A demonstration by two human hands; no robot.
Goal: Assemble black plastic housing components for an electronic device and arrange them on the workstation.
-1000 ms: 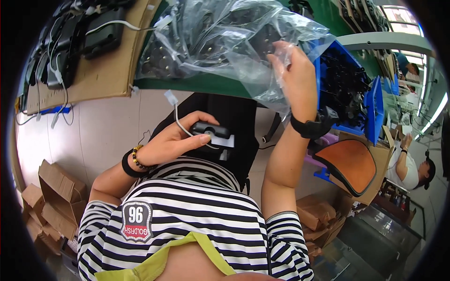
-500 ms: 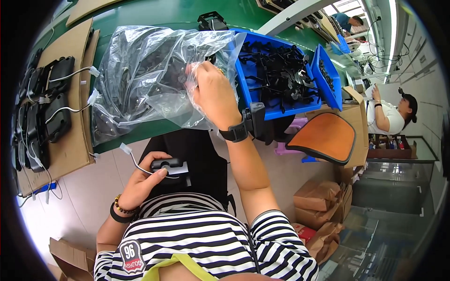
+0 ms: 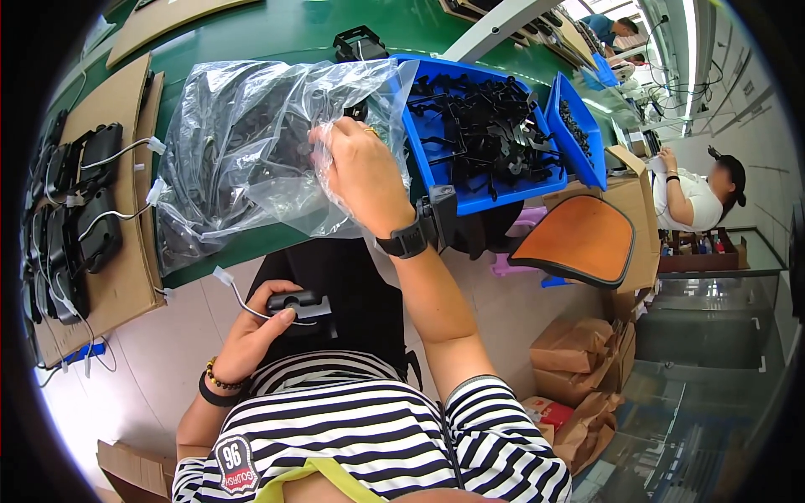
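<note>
Nearest, left hand (image 3: 256, 331) closed around small black plastic part with white-tipped cable (image 3: 293, 302), below crinkled clear plastic bag (image 3: 251, 151). Beyond, right hand (image 3: 360, 172) pinching that bag's film on green surface (image 3: 285, 33). Right of bag, blue plastic bin (image 3: 436, 163) of black parts.

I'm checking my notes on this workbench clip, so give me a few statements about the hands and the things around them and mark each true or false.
1. The right hand grips the clear plastic bag. True.
2. The left hand is empty. False: it holds a small black part with a white cable.
3. The blue bin holds black parts. True.
4. The bag lies on the floor. False: it lies on the green table.
5. The right wrist is bare. False: it wears a black wristband.
</note>
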